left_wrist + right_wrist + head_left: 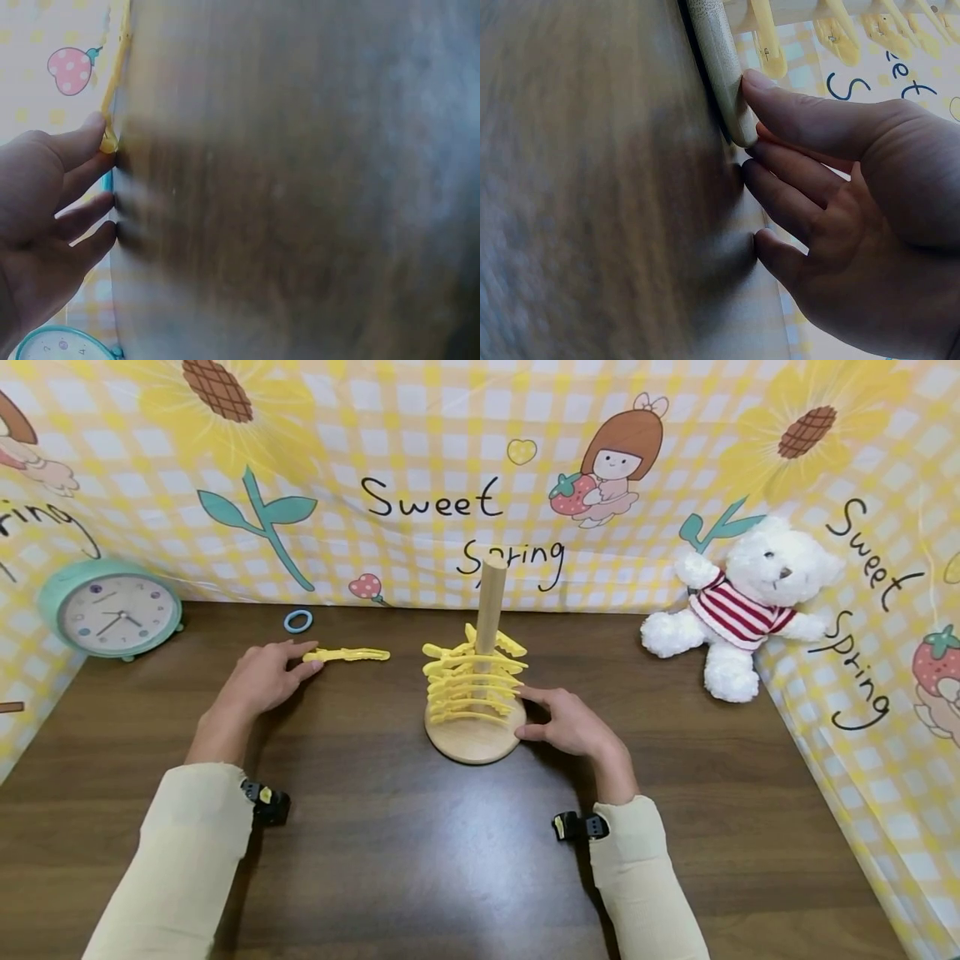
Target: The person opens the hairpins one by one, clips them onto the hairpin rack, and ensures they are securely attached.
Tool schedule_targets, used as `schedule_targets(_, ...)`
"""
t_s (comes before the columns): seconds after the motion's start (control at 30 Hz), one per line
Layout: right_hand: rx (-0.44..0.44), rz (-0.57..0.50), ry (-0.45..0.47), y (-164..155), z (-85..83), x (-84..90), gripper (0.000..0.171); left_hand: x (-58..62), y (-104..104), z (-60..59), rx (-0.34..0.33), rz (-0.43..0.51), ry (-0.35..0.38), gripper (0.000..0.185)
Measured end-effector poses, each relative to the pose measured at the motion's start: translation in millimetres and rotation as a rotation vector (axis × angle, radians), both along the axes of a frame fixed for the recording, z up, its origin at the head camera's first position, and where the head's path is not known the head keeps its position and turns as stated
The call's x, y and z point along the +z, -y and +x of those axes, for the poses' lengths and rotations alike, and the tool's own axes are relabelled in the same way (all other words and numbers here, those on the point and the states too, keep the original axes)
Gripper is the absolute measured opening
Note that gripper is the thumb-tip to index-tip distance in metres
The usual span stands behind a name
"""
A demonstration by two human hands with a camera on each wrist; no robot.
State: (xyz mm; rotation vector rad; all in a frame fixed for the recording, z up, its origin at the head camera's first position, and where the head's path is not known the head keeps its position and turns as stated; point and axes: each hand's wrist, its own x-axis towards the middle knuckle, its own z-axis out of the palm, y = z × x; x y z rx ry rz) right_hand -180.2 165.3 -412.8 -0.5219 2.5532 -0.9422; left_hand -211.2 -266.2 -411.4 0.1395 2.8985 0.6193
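A wooden stand has a round base (472, 742) and an upright pole (491, 597), with several yellow hair clips (472, 681) stacked on the pole. My right hand (536, 714) rests on the table with relaxed fingers touching the right edge of the base (720, 67); fingertips (759, 82) lie against the rim. One loose yellow clip (347, 654) lies flat to the left of the stand. My left hand (296, 662) lies beside it with straight fingers, and the index fingertip (96, 127) touches the clip's (112, 90) near end.
The dark wooden table (390, 852) is walled by a yellow checked cloth. A mint alarm clock (112, 610) stands at the back left, with a small blue ring (297, 621) near it. A white teddy bear (750, 602) sits at the back right.
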Motion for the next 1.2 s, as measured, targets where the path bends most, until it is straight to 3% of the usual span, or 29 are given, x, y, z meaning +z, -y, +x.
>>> schedule_targets(0.33, -0.004, -0.007, 0.004, 0, 1.1, -1.1, 0.062, 2.2, -1, 3.5, 0.042, 0.067, -0.037, 0.056)
schedule_targets(0.6, -0.005, -0.001, 0.012, 0, 1.2, -0.7, 0.064, 3.9, -1, 6.3, 0.071, 0.131, -0.140, 0.053)
schedule_targets(1.2, 0.001, 0.010, 0.002, 0, 0.1, -0.6, 0.063, 19.3, -20, 17.5, 0.147, 0.302, -0.256, 0.054)
